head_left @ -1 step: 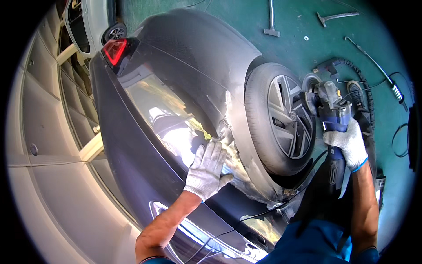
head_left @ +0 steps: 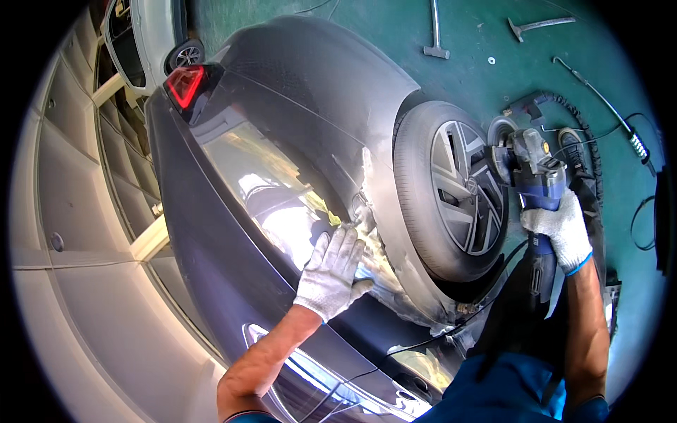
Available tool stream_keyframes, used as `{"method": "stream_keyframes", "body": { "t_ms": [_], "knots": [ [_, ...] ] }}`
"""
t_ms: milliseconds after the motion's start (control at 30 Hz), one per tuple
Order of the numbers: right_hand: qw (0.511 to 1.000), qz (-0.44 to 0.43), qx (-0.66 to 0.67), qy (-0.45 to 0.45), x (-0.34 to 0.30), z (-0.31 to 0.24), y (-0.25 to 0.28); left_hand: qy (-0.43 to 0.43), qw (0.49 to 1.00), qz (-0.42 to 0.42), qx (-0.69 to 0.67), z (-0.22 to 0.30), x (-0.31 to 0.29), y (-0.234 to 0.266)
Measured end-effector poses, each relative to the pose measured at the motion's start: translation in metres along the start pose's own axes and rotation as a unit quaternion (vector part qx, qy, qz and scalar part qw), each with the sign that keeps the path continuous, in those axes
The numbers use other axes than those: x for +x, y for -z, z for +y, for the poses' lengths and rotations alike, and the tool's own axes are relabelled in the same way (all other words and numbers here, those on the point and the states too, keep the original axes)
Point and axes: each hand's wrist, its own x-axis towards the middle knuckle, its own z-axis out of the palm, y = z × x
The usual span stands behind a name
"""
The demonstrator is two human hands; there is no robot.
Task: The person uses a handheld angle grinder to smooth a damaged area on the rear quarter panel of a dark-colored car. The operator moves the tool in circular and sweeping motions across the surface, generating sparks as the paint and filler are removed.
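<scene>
Two gloved hands: left hand [head_left: 331, 271] lies flat, fingers spread, on the bare sanded patch [head_left: 367, 211] of the grey car [head_left: 296, 92], left of the rear wheel [head_left: 451, 187]. Right hand [head_left: 560, 233] is clenched around one angle grinder [head_left: 529, 166], held right of the wheel. Risk: its disc could nick the tyre or snag the cable [head_left: 606, 106]. Two hammers [head_left: 436, 32] lie far on the floor.

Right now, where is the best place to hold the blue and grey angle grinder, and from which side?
Best around the blue and grey angle grinder's slim blue rear body, from the cord end below, where the white-gloved right hand already wraps it. That part is narrow and round, and it lies far from the disc at the head beside the car wheel.
</scene>
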Motion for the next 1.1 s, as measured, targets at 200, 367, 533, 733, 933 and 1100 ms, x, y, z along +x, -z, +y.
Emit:
{"method": "stream_keyframes", "body": {
  "t_ms": [200, 367, 533, 733, 933, 1100],
  "knots": [
    [1.0, 0.013, 0.022, -0.013, 0.006, 0.018, 0.023, 0.159, 0.98, 0.085, 0.08, -0.08, 0.088, 0.065],
    [0.999, 0.018, -0.027, -0.009, 0.007, 0.026, 0.028, 0.185, 0.973, 0.095, 0.098, -0.06, 0.09, 0.043],
    [1.0, -0.023, -0.015, -0.012, 0.008, 0.022, 0.012, -0.017, 0.959, -0.21, -0.191, 0.1, 0.046, 0.016],
    [0.962, -0.162, -0.201, 0.087, -0.003, 0.018, -0.062, 0.111, 0.381, 0.099, -0.913, 0.21, 0.024, -0.016],
    [0.86, -0.265, -0.409, 0.149, -0.006, 0.018, -0.133, 0.206, 0.414, 0.159, -0.872, 0.188, 0.048, -0.028],
    [0.86, -0.249, -0.397, 0.202, 0.011, 0.006, -0.162, 0.203, 0.051, 0.217, -0.954, 0.152, 0.064, 0.004]
  ]
}}
